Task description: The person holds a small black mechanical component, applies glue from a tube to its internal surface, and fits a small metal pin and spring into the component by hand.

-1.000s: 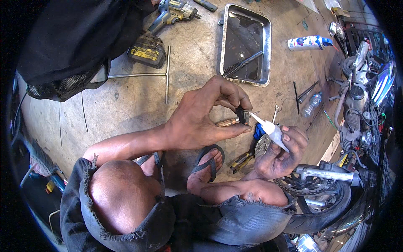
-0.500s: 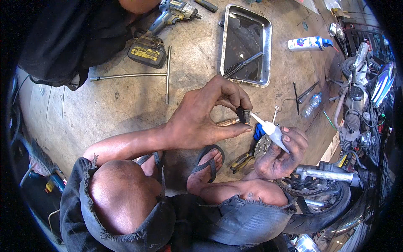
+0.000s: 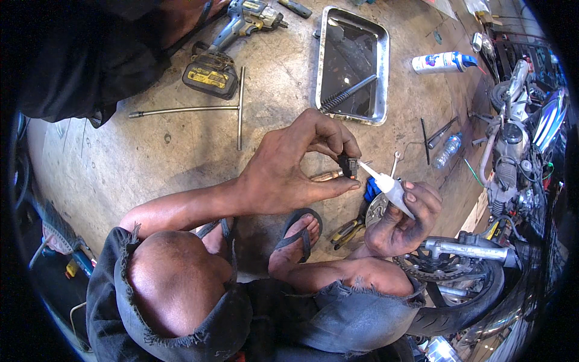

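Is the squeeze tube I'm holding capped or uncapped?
The squeeze tube seems uncapped: its bare nozzle points at the black part in your left hand.

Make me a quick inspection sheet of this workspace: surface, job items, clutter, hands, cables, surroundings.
Surface: stained, scuffed floor.
Job's things: small black part; white nozzle bottle, tip at the part, contact unclear.
Clutter: power tool, T-handle wrench, metal tray with a coil spring, spray can, clear plastic bottle, pliers.
Hands: left hand pinches the part; right hand grips the nozzle bottle.
Cables: thin green strand on the floor at right; whether it is a cable, cannot tell.
Surroundings: motorcycle and wheel at right; another person's dark clothing at upper left.
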A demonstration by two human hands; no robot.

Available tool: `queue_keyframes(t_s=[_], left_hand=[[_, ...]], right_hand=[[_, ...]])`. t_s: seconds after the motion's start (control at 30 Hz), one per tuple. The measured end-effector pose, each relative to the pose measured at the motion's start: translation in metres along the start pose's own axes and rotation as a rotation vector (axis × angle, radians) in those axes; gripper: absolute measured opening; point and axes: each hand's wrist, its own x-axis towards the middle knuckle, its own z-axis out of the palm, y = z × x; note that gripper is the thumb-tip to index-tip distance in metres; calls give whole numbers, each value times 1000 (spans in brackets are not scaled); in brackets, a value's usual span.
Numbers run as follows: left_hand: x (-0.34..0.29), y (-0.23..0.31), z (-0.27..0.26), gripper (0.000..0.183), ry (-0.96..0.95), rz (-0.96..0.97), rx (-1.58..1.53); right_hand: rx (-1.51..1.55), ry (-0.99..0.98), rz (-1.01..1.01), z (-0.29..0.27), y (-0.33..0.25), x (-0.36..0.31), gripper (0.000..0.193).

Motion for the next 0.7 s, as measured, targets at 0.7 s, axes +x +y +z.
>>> queue_keyframes(t_s=[0.7], left_hand=[[1, -4, 5, 43, 9, 86, -3]], right_hand=[[60, 295, 205, 2, 1, -11, 25]])
